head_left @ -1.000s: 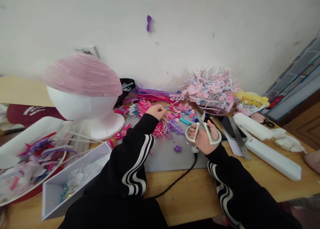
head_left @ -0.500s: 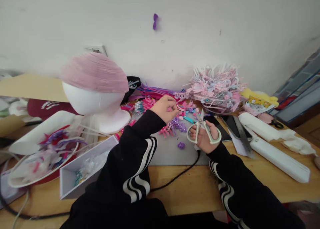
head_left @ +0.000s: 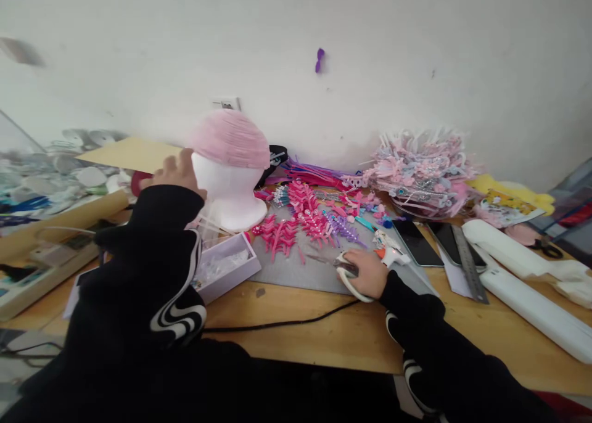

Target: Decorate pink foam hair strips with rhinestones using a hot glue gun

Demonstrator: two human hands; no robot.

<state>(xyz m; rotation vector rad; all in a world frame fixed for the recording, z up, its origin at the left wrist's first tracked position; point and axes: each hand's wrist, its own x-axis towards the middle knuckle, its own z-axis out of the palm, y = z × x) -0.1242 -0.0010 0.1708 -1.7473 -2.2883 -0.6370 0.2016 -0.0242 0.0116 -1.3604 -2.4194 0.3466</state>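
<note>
Scissors (head_left: 345, 277) in right hand (head_left: 370, 272), grip pressed around them; left hand (head_left: 174, 174) beside mannequin head (head_left: 229, 195), can't tell its grip; at right, ruler (head_left: 469, 265) with unreadable markings.

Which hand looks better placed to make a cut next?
Probably the right hand: it holds the scissors over the grey mat, near the pink pieces. The left hand is by the white head.

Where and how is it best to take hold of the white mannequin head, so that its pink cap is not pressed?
Its neck looks the best part to grip, coming from the front, above the white box. The white mannequin head stands upright; the neck is narrower than the head above and the flared base below, and the pink cap covers only the top.
</note>
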